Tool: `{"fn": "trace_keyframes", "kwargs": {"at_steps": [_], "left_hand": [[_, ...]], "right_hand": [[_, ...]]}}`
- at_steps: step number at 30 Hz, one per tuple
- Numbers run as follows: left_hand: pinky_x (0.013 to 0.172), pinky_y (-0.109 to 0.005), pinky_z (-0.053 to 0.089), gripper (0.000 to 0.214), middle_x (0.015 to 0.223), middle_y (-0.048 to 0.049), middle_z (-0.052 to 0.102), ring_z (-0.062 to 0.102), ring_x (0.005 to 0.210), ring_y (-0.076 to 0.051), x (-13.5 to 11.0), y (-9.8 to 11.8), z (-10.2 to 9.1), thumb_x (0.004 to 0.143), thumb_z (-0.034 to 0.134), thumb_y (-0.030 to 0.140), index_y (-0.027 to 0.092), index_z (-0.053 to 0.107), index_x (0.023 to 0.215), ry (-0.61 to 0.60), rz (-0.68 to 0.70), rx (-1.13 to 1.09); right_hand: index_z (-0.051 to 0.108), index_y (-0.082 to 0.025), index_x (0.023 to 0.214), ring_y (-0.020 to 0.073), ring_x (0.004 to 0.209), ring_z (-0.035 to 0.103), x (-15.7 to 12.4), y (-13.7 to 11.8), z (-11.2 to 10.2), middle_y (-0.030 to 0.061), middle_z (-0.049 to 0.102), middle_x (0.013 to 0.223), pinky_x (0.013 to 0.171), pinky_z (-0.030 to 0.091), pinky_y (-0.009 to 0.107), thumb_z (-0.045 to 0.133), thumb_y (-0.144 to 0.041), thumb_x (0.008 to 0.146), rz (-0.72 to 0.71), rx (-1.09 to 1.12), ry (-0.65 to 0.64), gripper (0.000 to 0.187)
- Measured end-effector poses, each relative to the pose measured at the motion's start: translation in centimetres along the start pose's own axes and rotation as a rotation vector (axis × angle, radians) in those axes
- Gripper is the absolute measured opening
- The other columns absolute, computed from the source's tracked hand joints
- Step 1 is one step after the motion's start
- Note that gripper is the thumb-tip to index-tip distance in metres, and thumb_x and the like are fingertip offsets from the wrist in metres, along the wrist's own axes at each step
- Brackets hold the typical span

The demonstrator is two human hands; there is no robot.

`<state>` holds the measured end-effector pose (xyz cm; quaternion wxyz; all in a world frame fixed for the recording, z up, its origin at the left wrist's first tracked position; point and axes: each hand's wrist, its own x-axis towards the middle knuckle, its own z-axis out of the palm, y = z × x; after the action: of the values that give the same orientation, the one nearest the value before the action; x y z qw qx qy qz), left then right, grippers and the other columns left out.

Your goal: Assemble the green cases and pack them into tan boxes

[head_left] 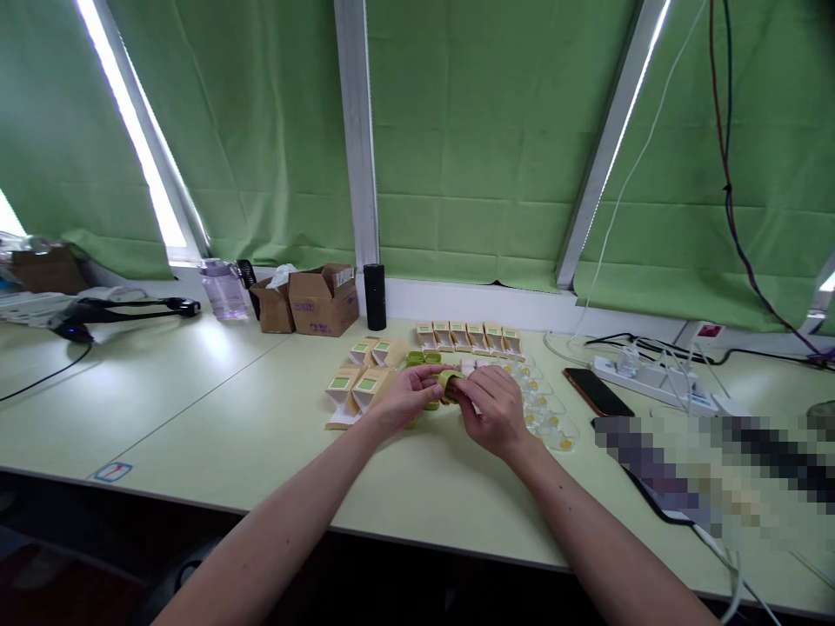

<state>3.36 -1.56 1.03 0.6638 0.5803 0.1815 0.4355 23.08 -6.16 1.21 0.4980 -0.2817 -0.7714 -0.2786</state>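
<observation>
Both hands meet above the table around a small olive-green, ring-like piece [448,385]. My left hand [410,396] grips it from the left, and my right hand [492,402] has its fingertips pressed into its right side. More green pieces [424,357] lie behind and under my hands, partly hidden. To the left stand several folded card holders with green squares [366,385]; a row of similar holders [466,337] runs along the back. Right of my right hand lie several clear plastic pieces with yellow centres [551,422]. Small whitish items behind my right hand are mostly covered.
A phone [598,392] and a power strip [652,382] with cables lie to the right. At the back stand a cardboard box [323,301], a black cylinder [374,297] and a clear purple bottle [223,289]. A black device [123,311] with a cable sits far left.
</observation>
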Motion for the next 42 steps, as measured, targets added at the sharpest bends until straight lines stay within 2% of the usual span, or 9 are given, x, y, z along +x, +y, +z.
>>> {"fn": "trace_keyframes", "kwargs": {"at_steps": [4, 7, 10, 13, 20, 23, 28, 34, 42], "left_hand": [[0.08, -0.028, 0.055, 0.069, 0.091, -0.0081, 0.079, 0.072, 0.081, -0.016, 0.3, -0.3, -0.4, 0.067, 0.103, 0.046, 0.014, 0.077, 0.123, 0.063, 0.057, -0.049], [0.079, -0.029, 0.055, 0.071, 0.095, -0.009, 0.08, 0.073, 0.084, -0.017, 0.6, -0.6, -0.8, 0.069, 0.102, 0.046, 0.016, 0.074, 0.127, 0.127, 0.112, -0.031], [0.082, -0.03, 0.057, 0.069, 0.1, -0.0089, 0.08, 0.074, 0.091, -0.019, 0.7, -0.6, -0.7, 0.07, 0.101, 0.045, 0.017, 0.073, 0.127, 0.167, 0.146, 0.043], [0.086, -0.032, 0.058, 0.067, 0.103, -0.0094, 0.079, 0.074, 0.096, -0.02, 0.6, -0.4, -0.3, 0.069, 0.102, 0.043, 0.016, 0.073, 0.123, 0.168, 0.174, 0.131], [0.081, -0.03, 0.058, 0.07, 0.097, -0.0076, 0.076, 0.071, 0.095, -0.021, 0.5, -0.7, 0.3, 0.067, 0.101, 0.044, 0.018, 0.07, 0.123, 0.138, 0.19, 0.31], [0.084, -0.032, 0.058, 0.065, 0.104, -0.0103, 0.075, 0.07, 0.101, -0.023, 0.4, -0.7, 0.3, 0.076, 0.095, 0.051, 0.017, 0.068, 0.125, 0.151, 0.231, 0.359], [0.091, -0.034, 0.055, 0.053, 0.107, -0.0111, 0.073, 0.069, 0.101, -0.022, 0.2, -0.6, 0.1, 0.089, 0.082, 0.059, 0.016, 0.07, 0.117, 0.173, 0.311, 0.393], [0.087, -0.033, 0.055, 0.039, 0.103, -0.0093, 0.075, 0.068, 0.094, -0.021, 0.3, -0.8, 0.0, 0.09, 0.081, 0.053, 0.017, 0.073, 0.105, 0.223, 0.318, 0.466], [0.08, -0.032, 0.055, 0.025, 0.092, -0.0058, 0.073, 0.067, 0.084, -0.02, 0.4, -1.0, 0.0, 0.089, 0.08, 0.041, 0.018, 0.071, 0.095, 0.234, 0.319, 0.561]], "right_hand": [[0.069, -0.022, 0.122, 0.0234, 0.082, 0.069, 0.0, 0.0, -0.4, 0.0074, 0.077, 0.091, 0.076, 0.052, 0.04, 0.06, -0.011, 0.099, 0.017, 0.065, 0.011, 0.027], [0.064, -0.023, 0.132, 0.0289, 0.098, 0.074, -0.2, 0.0, -0.4, 0.0115, 0.078, 0.107, 0.082, 0.059, 0.044, 0.062, -0.014, 0.098, 0.056, 0.072, 0.042, 0.035], [0.053, -0.022, 0.149, 0.0349, 0.12, 0.071, -0.5, -0.2, 0.0, 0.0177, 0.073, 0.13, 0.093, 0.063, 0.051, 0.065, -0.023, 0.099, 0.128, 0.069, -0.008, 0.052], [0.044, -0.022, 0.158, 0.0369, 0.13, 0.067, -0.7, -0.3, 0.5, 0.02, 0.067, 0.141, 0.099, 0.064, 0.054, 0.066, -0.029, 0.101, 0.167, 0.081, -0.066, 0.062], [0.054, -0.022, 0.147, 0.0325, 0.123, 0.07, -0.9, -0.4, 1.0, 0.0182, 0.07, 0.132, 0.097, 0.066, 0.05, 0.06, -0.02, 0.102, 0.21, 0.155, -0.052, 0.045], [0.055, -0.022, 0.145, 0.032, 0.124, 0.069, -1.0, -0.2, 1.1, 0.018, 0.07, 0.133, 0.097, 0.066, 0.05, 0.061, -0.018, 0.101, 0.237, 0.186, -0.04, 0.045], [0.054, -0.024, 0.144, 0.0318, 0.123, 0.069, -1.4, 0.0, 1.4, 0.0166, 0.071, 0.132, 0.096, 0.066, 0.051, 0.062, -0.017, 0.099, 0.269, 0.218, -0.036, 0.047], [0.054, -0.024, 0.144, 0.0318, 0.123, 0.069, -1.7, 0.0, 1.7, 0.0174, 0.069, 0.134, 0.092, 0.067, 0.049, 0.063, -0.016, 0.099, 0.297, 0.257, -0.009, 0.047], [0.054, -0.024, 0.143, 0.0314, 0.124, 0.069, -1.6, -0.2, 1.7, 0.0171, 0.068, 0.133, 0.1, 0.065, 0.051, 0.062, -0.016, 0.098, 0.296, 0.282, -0.014, 0.047]]}}
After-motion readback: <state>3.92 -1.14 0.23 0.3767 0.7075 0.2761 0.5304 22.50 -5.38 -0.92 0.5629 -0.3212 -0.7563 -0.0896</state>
